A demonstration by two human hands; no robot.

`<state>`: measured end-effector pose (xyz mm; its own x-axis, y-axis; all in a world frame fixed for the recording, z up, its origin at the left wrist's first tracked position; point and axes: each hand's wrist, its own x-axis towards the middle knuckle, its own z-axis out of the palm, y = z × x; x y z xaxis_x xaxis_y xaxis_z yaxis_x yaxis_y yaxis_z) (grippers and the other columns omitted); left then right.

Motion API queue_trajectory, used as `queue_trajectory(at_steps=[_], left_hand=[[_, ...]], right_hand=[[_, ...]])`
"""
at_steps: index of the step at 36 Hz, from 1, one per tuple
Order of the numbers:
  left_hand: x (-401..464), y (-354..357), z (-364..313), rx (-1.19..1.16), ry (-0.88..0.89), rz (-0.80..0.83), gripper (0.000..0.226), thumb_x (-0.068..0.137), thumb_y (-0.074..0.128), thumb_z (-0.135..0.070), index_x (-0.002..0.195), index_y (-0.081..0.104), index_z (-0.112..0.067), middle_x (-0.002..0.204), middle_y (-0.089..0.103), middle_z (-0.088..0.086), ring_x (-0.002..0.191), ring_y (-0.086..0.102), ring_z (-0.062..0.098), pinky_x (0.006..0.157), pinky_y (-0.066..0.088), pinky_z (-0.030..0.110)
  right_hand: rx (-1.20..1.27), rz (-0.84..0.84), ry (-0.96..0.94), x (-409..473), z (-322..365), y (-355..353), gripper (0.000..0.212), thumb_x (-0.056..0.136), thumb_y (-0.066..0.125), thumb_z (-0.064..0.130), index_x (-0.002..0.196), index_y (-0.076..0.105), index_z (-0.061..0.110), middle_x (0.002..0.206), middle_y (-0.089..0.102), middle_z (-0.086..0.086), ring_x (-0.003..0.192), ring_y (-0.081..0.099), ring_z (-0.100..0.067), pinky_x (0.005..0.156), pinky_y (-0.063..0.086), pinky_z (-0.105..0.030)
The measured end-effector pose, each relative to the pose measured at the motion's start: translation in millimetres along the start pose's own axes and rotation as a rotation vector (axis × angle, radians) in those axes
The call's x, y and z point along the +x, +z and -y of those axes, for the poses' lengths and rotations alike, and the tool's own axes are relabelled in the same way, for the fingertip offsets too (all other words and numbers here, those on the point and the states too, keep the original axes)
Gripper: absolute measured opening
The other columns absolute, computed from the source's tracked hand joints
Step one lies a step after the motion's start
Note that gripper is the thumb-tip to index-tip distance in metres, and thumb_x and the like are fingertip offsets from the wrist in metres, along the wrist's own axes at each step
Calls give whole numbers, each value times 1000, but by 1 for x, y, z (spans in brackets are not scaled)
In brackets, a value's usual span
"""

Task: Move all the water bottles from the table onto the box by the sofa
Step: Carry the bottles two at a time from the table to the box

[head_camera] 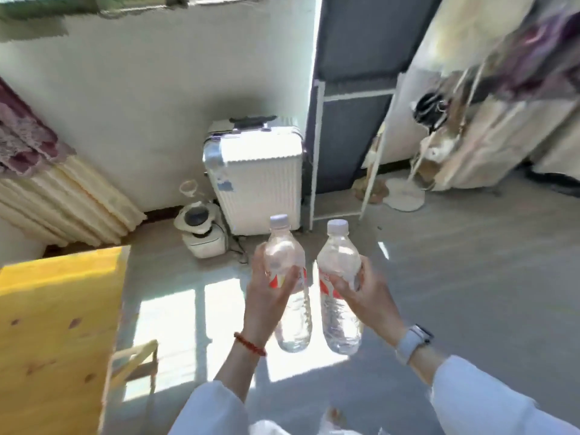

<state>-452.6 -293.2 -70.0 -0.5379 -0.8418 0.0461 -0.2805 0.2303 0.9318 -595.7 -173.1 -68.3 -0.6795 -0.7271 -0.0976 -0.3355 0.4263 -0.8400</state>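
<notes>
Ahead, white suitcase (255, 180) stands beyond bottles (290, 284), wooden table (53, 324) left.

Domestic room, prob. bedroom/living area: white hard-shell suitcase (255, 175) against wall, small appliance (202, 230) on floor beside it, fabric wardrobe frame (351, 120), hanging curtains (489, 120), wooden table (56, 324)

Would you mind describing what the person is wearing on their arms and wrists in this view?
Both arms are in loose white long sleeves, pushed back from the wrists. The left hand has a red beaded bracelet around its wrist. The right hand has a watch with a pale grey band and a dark-edged case on its wrist. No rings or gloves are visible.
</notes>
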Motion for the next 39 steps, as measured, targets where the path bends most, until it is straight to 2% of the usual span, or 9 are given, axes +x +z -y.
queue_trajectory(at_steps=[3, 9, 11, 18, 26, 30, 34, 36, 39], left_hand=[[18, 66, -25, 15, 82, 128, 65, 77, 58, -49, 134, 31, -30, 101, 54, -25, 88, 55, -11, 68, 41, 3], [60, 200, -71, 0, 178, 408, 70, 75, 59, -55, 135, 32, -29, 115, 60, -8, 99, 60, 1, 83, 48, 16], [75, 244, -86, 11, 223, 485, 69, 76, 59, -56, 134, 32, -30, 114, 60, -11, 97, 58, -6, 80, 44, 8], [131, 393, -134, 6, 319, 683, 77, 71, 54, -68, 133, 32, -28, 107, 55, -21, 91, 51, -22, 70, 35, -5], [193, 557, -202, -32, 401, 879, 50, 73, 57, -62, 116, 34, -50, 97, 60, -29, 89, 56, -16, 67, 39, -1], [204, 637, -234, -52, 432, 976, 47, 72, 56, -62, 113, 32, -59, 98, 63, -23, 88, 59, -11, 68, 41, 1], [202, 721, -264, -49, 475, 1077, 47, 72, 56, -62, 104, 24, -73, 93, 61, -35, 86, 55, -20, 65, 38, -4], [196, 766, -278, -43, 505, 1137, 50, 72, 57, -60, 109, 25, -69, 90, 60, -37, 83, 54, -23, 64, 37, -4], [185, 839, -295, -44, 543, 1216, 61, 75, 62, -52, 128, 33, -39, 86, 61, -22, 74, 57, -14, 61, 37, -1]], right_hand=[[-20, -116, 77, 7, -35, -59, 54, 56, 51, 78, 96, 42, 42, 85, 61, 14, 75, 59, -7, 57, 43, -25], [5, -424, 207, 20, -102, -162, 45, 59, 55, 72, 76, 40, 33, 62, 46, 13, 61, 50, 4, 51, 35, -23], [5, -499, 244, 27, -121, -193, 43, 60, 56, 70, 73, 38, 34, 61, 45, 14, 62, 50, 5, 51, 35, -22], [-42, -624, 400, 69, -186, -296, 40, 72, 67, 50, 90, 45, 22, 78, 57, 7, 73, 55, -19, 62, 45, -33], [-5, -734, 490, 124, -239, -418, 59, 77, 61, 51, 123, 32, 29, 105, 63, 2, 90, 61, -20, 77, 51, -38], [63, -827, 546, 135, -265, -472, 61, 75, 60, 56, 122, 29, 34, 104, 62, 7, 91, 62, -17, 78, 52, -38], [99, -892, 611, 141, -301, -527, 61, 73, 58, 57, 122, 28, 36, 109, 63, 4, 95, 62, -18, 82, 51, -40], [97, -926, 639, 143, -322, -557, 61, 75, 59, 55, 123, 28, 36, 107, 63, 3, 94, 62, -19, 82, 51, -41], [117, -978, 659, 144, -363, -609, 65, 75, 59, 54, 126, 28, 29, 106, 64, 2, 93, 63, -20, 81, 52, -44]])
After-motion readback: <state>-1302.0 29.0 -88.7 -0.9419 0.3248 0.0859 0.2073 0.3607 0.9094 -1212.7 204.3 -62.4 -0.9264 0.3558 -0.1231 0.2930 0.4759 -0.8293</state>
